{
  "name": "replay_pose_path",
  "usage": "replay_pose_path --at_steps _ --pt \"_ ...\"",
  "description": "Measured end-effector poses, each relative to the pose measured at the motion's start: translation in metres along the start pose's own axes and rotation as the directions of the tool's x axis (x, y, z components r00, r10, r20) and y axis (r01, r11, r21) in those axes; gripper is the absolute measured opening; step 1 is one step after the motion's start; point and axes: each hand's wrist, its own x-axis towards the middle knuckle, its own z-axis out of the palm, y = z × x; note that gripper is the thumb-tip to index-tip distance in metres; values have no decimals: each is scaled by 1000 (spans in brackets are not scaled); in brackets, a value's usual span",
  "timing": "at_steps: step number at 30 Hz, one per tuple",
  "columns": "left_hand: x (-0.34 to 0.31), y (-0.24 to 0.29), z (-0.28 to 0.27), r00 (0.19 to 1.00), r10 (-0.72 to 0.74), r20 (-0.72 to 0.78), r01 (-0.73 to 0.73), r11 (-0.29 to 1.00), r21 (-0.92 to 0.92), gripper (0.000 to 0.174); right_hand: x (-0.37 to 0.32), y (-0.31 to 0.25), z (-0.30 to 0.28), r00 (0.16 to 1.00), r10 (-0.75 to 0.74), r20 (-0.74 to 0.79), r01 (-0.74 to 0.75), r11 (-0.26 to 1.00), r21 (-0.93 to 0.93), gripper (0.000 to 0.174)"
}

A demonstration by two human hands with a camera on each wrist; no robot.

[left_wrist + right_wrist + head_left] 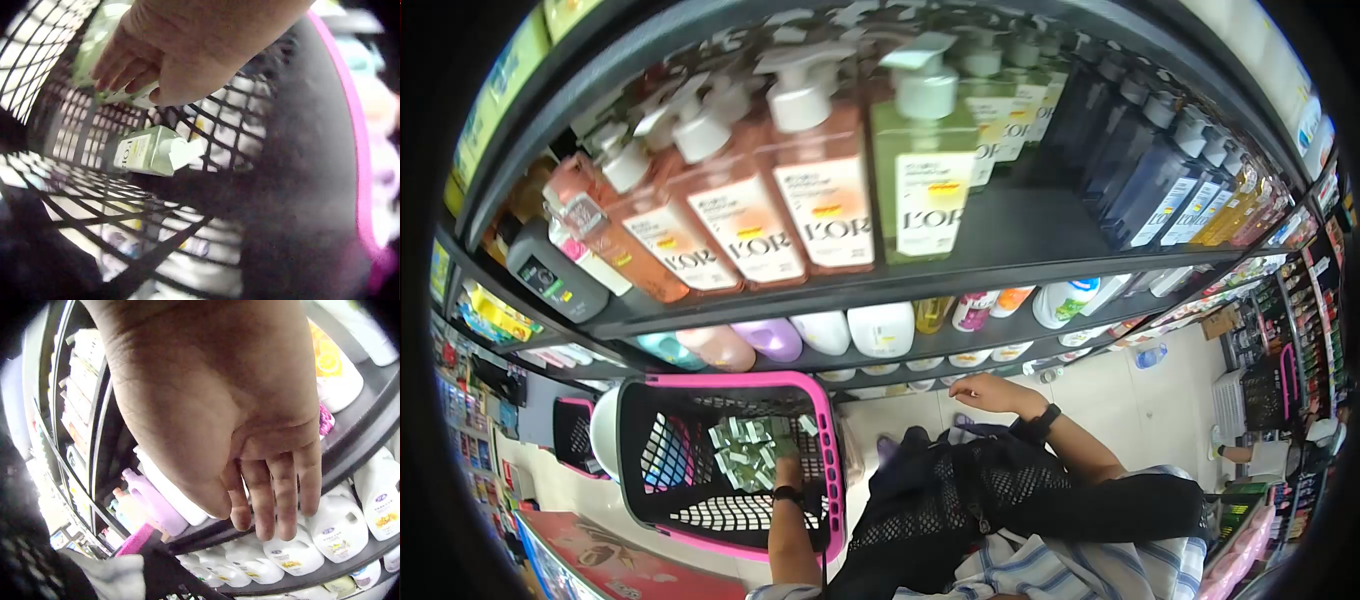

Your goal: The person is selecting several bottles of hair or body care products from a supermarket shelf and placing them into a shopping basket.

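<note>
My left hand [788, 470] reaches down into a black shopping basket with a pink rim [836, 480]. Inside lies a cluster of green bottles [745, 455], blurred in the head view. In the left wrist view the fingers bend against a green bottle [89, 57], part of which the hand hides. Below that hand, another green pump bottle [145, 153] with a white pump head lies on its side against the mesh. My right hand [997, 393] hangs in front of the lower shelf, holding nothing; its palm shows in the right wrist view, fingers loosely bent.
A black shelf [1040, 235] ahead bears orange pump bottles [825, 210], a green pump bottle [925, 190] and dark blue bottles [1145, 200]. White bottles [340, 531] line the shelves below. A second basket [572, 435] stands at left; another person's arm [1235, 453] shows at right.
</note>
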Motion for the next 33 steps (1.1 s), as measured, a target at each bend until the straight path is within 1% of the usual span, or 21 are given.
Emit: replay_pose_path --at_steps 1,2,3,5,8,10,11,12,13,14,15,16,17,19,20,23,24,26,30,32,33 --pt "-2 24 -26 973 -229 -40 228 973 -26 36 -3 -4 -9 1000 -15 -16 15 1000 -4 25" --pt "-3 48 -49 892 -446 -72 442 895 -67 32 -8 -9 -19 999 -27 -42 28 1000 6 25" --pt "4 45 -59 941 -327 -87 339 913 229 36 -13 -12 -30 997 -41 -67 42 999 14 25" --pt "28 40 -84 860 -457 224 442 889 119 39 -26 -8 -45 995 -60 -83 62 998 22 25" --pt "-35 186 -209 915 -282 289 319 943 -90 41 -51 -5 -63 988 -71 -136 76 997 32 24" --pt "-78 280 -267 988 23 151 -22 1000 -7 42 -65 5 -68 984 -102 -145 110 993 47 24" --pt "-94 321 -288 959 265 97 -258 963 -75 34 -72 11 -69 982 -119 -148 129 990 64 24" --pt "-106 358 -303 873 487 27 -480 868 -127 29 -76 20 -69 984 -111 -138 123 989 79 24" --pt "-117 391 -313 841 538 -60 -529 791 -308 28 -81 29 -69 984 -126 -130 136 988 74 24" --pt "-121 420 -317 807 569 -157 -568 677 -468 36 -85 36 -68 986 -118 -114 122 992 22 25" --pt "-114 446 -314 744 555 -373 -668 627 -400 44 -89 42 -69 989 -110 -99 107 994 -29 26" --pt "-107 471 -311 639 521 -566 -750 585 -308 54 -94 45 -69 991 -97 -89 95 995 -32 26" --pt "-104 500 -314 589 414 -694 -768 555 -321 60 -99 49 -69 991 -107 -79 105 994 -33 26" --pt "-72 556 -335 323 265 -909 -692 721 -35 64 -110 66 -73 989 -144 -44 145 989 19 26" --pt "-57 569 -342 247 219 -944 -599 800 28 65 -114 73 -72 987 -156 -38 156 988 19 26" --pt "-32 596 -363 206 149 -967 -474 880 35 67 -125 85 -74 983 -178 -39 178 984 -3 26" --pt "-17 592 -367 208 148 -967 -474 880 33 67 -126 82 -74 986 -159 -45 160 987 16 25" --pt "10 591 -373 -37 263 -964 -226 937 264 64 -135 91 -76 984 -172 -54 174 985 20 25" --pt "11 595 -376 -65 281 -957 -211 934 289 54 -147 101 -73 987 -153 -57 157 985 77 23" --pt "-10 613 -372 1 182 -983 -201 963 178 45 -149 107 -71 984 -176 -40 179 980 89 23" --pt "-11 616 -368 2 182 -983 -201 963 178 45 -150 108 -72 983 -180 -19 181 980 82 24"
